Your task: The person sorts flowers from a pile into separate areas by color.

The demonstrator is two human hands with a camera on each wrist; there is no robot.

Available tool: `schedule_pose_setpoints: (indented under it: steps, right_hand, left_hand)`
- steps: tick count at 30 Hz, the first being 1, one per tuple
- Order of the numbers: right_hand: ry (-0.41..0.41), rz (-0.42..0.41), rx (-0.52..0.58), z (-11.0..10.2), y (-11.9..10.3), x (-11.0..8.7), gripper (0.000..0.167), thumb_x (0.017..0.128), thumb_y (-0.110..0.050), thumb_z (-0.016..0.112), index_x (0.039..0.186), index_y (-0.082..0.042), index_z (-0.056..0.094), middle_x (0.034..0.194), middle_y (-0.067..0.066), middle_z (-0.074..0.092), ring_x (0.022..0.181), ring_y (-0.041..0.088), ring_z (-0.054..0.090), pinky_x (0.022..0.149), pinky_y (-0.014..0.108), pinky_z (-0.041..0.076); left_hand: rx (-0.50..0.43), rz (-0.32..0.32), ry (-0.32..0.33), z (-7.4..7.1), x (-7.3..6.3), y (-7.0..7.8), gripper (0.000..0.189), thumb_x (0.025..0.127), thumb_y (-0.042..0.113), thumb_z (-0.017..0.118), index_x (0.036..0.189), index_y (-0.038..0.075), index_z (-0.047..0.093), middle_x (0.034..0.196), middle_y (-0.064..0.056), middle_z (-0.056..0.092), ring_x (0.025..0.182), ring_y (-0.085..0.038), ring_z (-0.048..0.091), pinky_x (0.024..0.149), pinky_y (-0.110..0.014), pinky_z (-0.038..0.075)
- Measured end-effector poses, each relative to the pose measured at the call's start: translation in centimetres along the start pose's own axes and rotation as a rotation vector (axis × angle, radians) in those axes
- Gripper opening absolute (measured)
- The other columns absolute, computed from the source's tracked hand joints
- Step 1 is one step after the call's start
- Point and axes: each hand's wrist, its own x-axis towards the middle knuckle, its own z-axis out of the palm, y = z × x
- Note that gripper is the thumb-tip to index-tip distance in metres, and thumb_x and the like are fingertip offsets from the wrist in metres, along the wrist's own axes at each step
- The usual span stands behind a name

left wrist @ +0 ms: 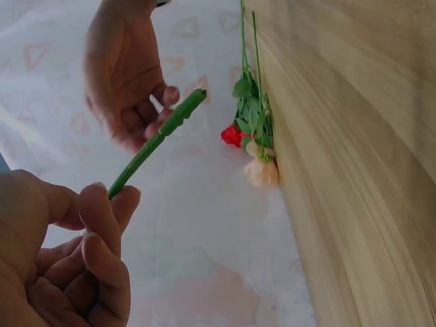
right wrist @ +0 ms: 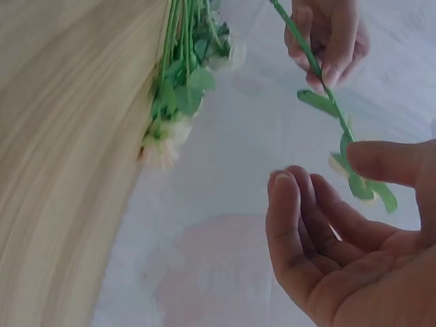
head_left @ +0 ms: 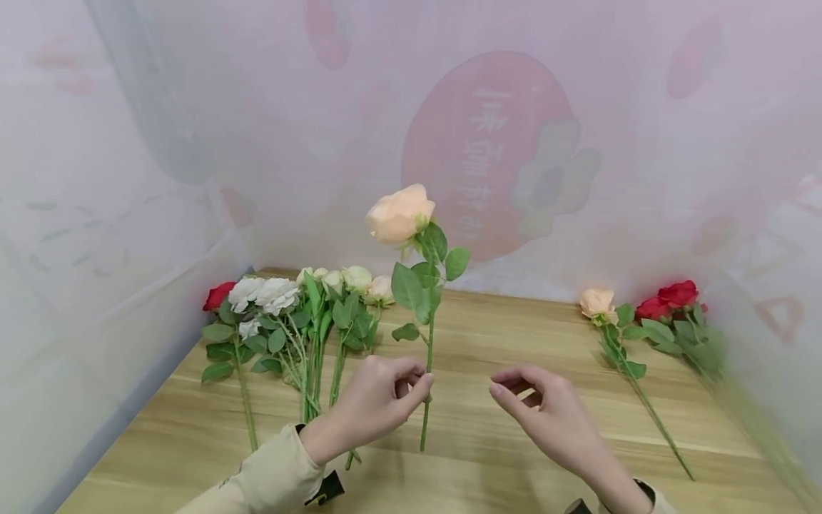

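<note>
Left hand (head_left: 375, 400) pinches the peach rose (head_left: 414, 289) low on its stem; relaxed right hand (head_left: 549, 410) hovers near.

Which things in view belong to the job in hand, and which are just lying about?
In the job, judging by the hands:
upright peach flower, pinched by the left hand
right hand, holding nothing

Apparently just lying about:
white flowers and cream flowers, left
lone peach flower, right
red flowers, far right
</note>
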Motion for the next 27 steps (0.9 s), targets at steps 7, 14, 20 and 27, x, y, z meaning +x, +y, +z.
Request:
schedule_pose_setpoints:
  steps: [7,14,20,27]
  right_hand:
    - [0.035,-0.093,0.085,1.8,-1.6,0.1,0.014,0.095,-0.026,0.068,0.106,-0.017,0.072,0.094,-0.008,0.067,0.086,0.01,0.062,0.07,0.029,0.054]
    - [0.068,-0.177,0.157,3.1,-2.8,0.5,0.013,0.094,-0.024,0.069,0.104,-0.017,0.074,0.094,-0.006,0.068,0.086,0.012,0.064,0.07,0.03,0.055]
    - [0.043,-0.21,0.188,3.7,-3.4,0.6,0.008,0.094,-0.023,0.07,0.099,-0.017,0.072,0.089,-0.009,0.068,0.082,0.012,0.064,0.069,0.031,0.055]
    - [0.043,-0.253,0.17,4.1,-3.0,0.8,0.003,0.093,-0.015,0.071,0.091,-0.016,0.072,0.081,-0.01,0.067,0.074,0.011,0.064,0.065,0.031,0.054]
  left_hand:
    - [0.0,0.107,-0.009,0.4,-0.3,1.3,0.015,0.096,0.006,0.062,0.083,0.013,0.067,0.067,0.013,0.061,0.052,0.011,0.045,0.048,-0.01,0.041]
    - [0.036,0.166,-0.002,0.8,-0.5,1.8,0.014,0.095,0.005,0.063,0.084,0.013,0.067,0.067,0.014,0.057,0.055,0.012,0.046,0.05,-0.008,0.04]
    - [0.065,0.218,-0.005,1.2,-0.9,1.9,0.009,0.093,0.003,0.064,0.088,0.01,0.068,0.07,0.01,0.061,0.059,0.011,0.05,0.054,-0.007,0.042]
    - [0.119,0.248,-0.033,1.4,-1.0,1.9,0.014,0.095,0.006,0.064,0.083,0.014,0.062,0.063,0.013,0.052,0.055,0.011,0.045,0.052,-0.006,0.038]
